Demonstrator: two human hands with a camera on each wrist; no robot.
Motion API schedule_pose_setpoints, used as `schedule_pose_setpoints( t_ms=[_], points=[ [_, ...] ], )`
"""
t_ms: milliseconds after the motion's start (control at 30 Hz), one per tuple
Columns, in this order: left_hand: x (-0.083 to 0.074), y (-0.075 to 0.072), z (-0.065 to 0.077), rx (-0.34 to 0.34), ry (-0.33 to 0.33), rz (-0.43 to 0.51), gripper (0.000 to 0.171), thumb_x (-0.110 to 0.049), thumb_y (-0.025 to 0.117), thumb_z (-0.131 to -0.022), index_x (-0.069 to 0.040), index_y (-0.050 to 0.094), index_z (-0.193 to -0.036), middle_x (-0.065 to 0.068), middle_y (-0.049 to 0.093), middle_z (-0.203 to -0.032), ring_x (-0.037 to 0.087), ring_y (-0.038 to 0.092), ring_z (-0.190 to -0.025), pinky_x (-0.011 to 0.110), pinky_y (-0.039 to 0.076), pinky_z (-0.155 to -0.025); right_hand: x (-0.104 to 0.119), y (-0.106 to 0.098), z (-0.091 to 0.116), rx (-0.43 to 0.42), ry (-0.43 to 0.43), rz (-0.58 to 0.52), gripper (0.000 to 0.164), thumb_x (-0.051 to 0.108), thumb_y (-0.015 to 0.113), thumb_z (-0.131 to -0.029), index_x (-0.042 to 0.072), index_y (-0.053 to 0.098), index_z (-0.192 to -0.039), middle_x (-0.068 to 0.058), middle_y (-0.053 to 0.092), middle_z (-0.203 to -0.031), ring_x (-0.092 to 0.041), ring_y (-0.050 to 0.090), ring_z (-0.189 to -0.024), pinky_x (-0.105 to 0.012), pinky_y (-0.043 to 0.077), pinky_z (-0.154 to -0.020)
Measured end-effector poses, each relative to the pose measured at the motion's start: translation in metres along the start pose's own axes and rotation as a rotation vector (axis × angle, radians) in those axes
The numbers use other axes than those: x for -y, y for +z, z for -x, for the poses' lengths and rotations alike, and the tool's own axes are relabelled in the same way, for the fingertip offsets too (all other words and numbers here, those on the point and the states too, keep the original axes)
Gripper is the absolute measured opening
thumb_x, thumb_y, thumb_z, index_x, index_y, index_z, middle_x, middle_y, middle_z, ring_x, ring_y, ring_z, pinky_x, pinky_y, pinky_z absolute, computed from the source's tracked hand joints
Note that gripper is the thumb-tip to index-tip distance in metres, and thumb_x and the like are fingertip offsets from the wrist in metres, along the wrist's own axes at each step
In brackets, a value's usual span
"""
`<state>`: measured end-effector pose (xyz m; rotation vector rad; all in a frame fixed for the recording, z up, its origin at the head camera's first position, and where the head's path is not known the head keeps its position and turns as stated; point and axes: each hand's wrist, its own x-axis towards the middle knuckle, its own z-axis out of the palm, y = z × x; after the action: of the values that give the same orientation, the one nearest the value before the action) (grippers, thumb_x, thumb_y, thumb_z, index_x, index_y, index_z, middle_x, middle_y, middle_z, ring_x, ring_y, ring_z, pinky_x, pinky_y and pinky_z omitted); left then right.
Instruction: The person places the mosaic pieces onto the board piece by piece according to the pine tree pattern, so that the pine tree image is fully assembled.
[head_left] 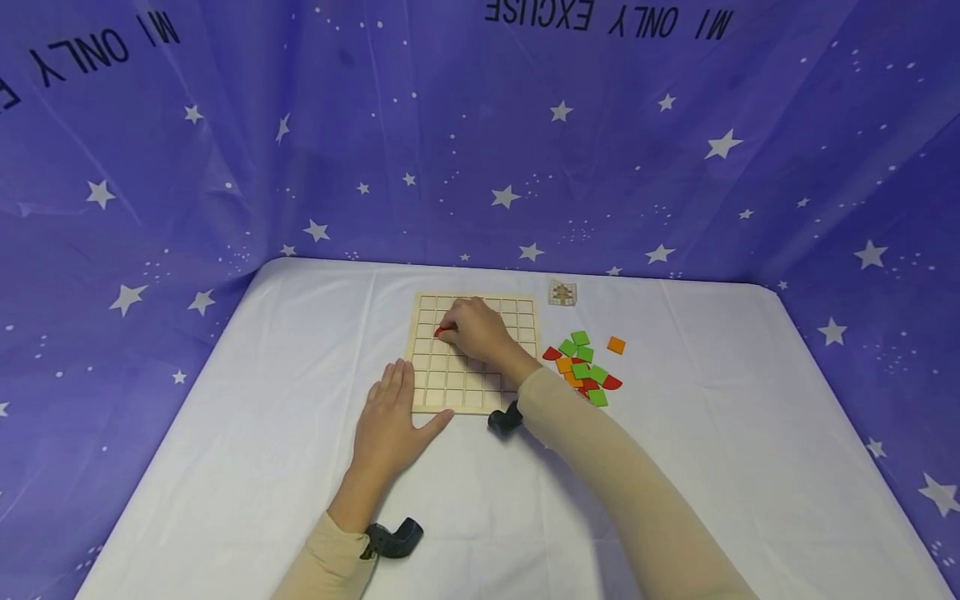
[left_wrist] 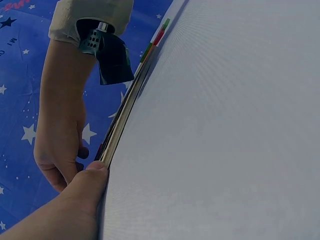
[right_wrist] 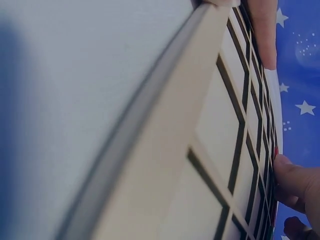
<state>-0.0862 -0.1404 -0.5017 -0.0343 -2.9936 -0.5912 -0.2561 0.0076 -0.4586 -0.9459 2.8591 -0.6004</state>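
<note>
A square wooden grid board (head_left: 442, 400) lies on the white-covered table. My right hand (head_left: 480, 332) is over its upper left part and pinches a small red tile (head_left: 439, 332) between thumb and fingertips; its outline is partly covered by the fingers. In the right wrist view, a bit of red shows at those fingertips (right_wrist: 284, 167), close over the grid. My left hand (head_left: 388, 425) rests at the board's near left corner, fingers straight along the left side and thumb (left_wrist: 97, 167) against the front edge.
Right of the board lies a loose pile of green, orange and red tiles (head_left: 585, 354), some overlapping. One orange tile (head_left: 617, 345) lies apart from them. A small picture card (head_left: 562, 293) with a tree-like pattern is near the board's far right corner. A purple starry curtain (head_left: 450, 167) hangs behind.
</note>
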Motion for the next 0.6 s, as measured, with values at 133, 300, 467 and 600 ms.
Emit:
schedule_pose_setpoints(
  t_ms=[133,300,467,600],
  points=[
    [0.0004,-0.0001,0.0001,-0.001,0.000,0.000,0.108,-0.077,0.049,-0.087,0.002,0.021,-0.156,0.019,0.022,-0.164,0.032,0.018,-0.154,0.049,0.020,-0.125,0.0006,0.0024,0.0018,0.005,-0.008,0.025,0.015,0.030,0.071,-0.092,0.021,0.079,-0.102,0.005,0.070,-0.102,-0.015,0.060,-0.094,-0.031,0.055,-0.080],
    [0.0003,-0.0002,-0.0001,-0.005,0.002,0.006,0.108,-0.076,0.050,-0.087,0.002,0.021,-0.156,0.019,0.023,-0.164,0.033,0.018,-0.154,0.049,0.020,-0.125,0.0019,0.0035,0.0038,0.006,-0.014,0.080,0.016,0.031,0.070,-0.094,0.022,0.078,-0.104,0.005,0.069,-0.105,-0.017,0.060,-0.095,-0.034,0.055,-0.078],
    [0.0006,0.0004,-0.0004,-0.008,0.004,0.004,0.108,-0.076,0.049,-0.087,0.002,0.021,-0.156,0.019,0.023,-0.164,0.033,0.019,-0.154,0.049,0.020,-0.125,0.0023,0.0029,0.0053,0.002,-0.024,0.113,0.018,0.031,0.069,-0.094,0.022,0.077,-0.108,0.005,0.068,-0.106,-0.018,0.060,-0.097,-0.034,0.056,-0.079],
    [0.0004,0.0004,-0.0004,-0.010,0.005,0.005,0.108,-0.076,0.050,-0.087,0.002,0.022,-0.156,0.019,0.023,-0.163,0.033,0.019,-0.154,0.049,0.020,-0.125,0.0013,0.0028,0.0062,0.002,-0.031,0.107,0.021,0.031,0.069,-0.094,0.023,0.076,-0.112,0.005,0.068,-0.107,-0.017,0.060,-0.096,-0.032,0.056,-0.078]
  ],
)
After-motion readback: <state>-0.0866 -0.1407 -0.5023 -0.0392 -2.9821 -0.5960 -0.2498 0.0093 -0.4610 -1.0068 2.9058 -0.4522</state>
